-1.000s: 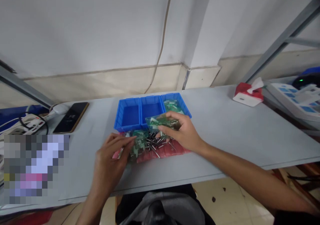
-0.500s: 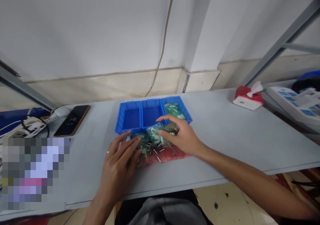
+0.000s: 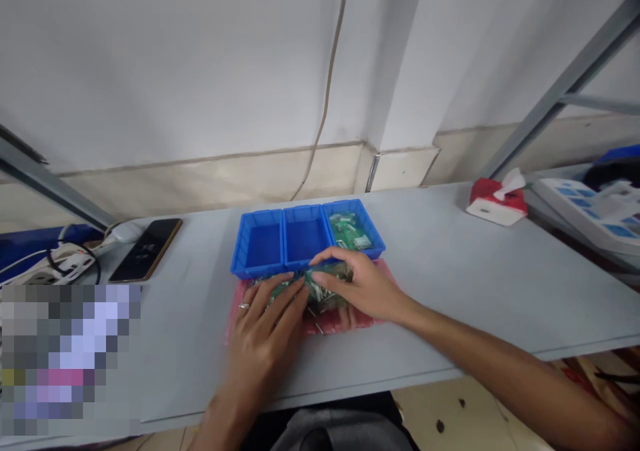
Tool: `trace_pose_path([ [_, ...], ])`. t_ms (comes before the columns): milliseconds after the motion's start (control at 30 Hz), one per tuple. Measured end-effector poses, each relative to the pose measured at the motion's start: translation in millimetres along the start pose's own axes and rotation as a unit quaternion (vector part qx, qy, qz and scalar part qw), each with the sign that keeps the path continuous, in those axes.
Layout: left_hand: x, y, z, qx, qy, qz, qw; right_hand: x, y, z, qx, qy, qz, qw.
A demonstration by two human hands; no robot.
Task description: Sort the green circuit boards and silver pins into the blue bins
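Observation:
On a pink bubble-wrap sheet (image 3: 235,311) lies a pile of small clear bags with green and white parts (image 3: 323,289), along with loose thin metal pins (image 3: 316,323). My left hand (image 3: 267,327) rests on the pile's left side, fingers stretched out and slightly apart. From the right, my right hand (image 3: 363,284) curves over the pile, thumb and index finger apart, touching the bags; its other fingers are partly hidden. Just behind stands a row of three blue bins (image 3: 284,241). The right bin holds green-and-white bagged parts (image 3: 350,231).
A phone (image 3: 146,249) and a power strip with cables (image 3: 63,264) lie on the left of the grey table (image 3: 450,271). At right are a red-and-white tissue box (image 3: 497,201) and a white tray with blue compartments (image 3: 590,214). A blurred-out patch covers the near left.
My left hand has moved right, further over the pile, uncovering the pink sheet's left end. My right hand has come down slightly, and the clear bag beneath it no longer shows separately.

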State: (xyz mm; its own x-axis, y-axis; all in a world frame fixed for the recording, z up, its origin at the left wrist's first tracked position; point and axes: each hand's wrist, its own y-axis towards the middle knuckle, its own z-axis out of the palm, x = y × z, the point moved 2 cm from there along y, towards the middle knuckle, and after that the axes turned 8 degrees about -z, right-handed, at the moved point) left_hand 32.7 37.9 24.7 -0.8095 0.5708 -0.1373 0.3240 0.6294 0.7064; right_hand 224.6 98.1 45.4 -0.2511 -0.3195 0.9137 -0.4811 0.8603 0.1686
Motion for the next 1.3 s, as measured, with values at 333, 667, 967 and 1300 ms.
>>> trace_pose_path([
  [333, -7, 9, 0.8, 0.058, -0.013, 0.048, 0.997, 2, 4, -23, -0.049, -0.034, -0.076, 0.995],
  [667, 41, -41, -47.9, 0.101, -0.082, -0.071, 0.989, 2, -15, 12, 0.039, -0.492, -0.497, 0.714],
  [967, 48, -52, -48.6, 0.084, -0.103, -0.111, 0.985, 8, -3, -17, -0.035, -0.396, -0.475, 0.785],
  [1300, 43, -57, -47.6, -0.115, -0.081, -0.179, 0.974, -13, 84, -84, 0.247, -0.491, -0.076, 0.832],
])
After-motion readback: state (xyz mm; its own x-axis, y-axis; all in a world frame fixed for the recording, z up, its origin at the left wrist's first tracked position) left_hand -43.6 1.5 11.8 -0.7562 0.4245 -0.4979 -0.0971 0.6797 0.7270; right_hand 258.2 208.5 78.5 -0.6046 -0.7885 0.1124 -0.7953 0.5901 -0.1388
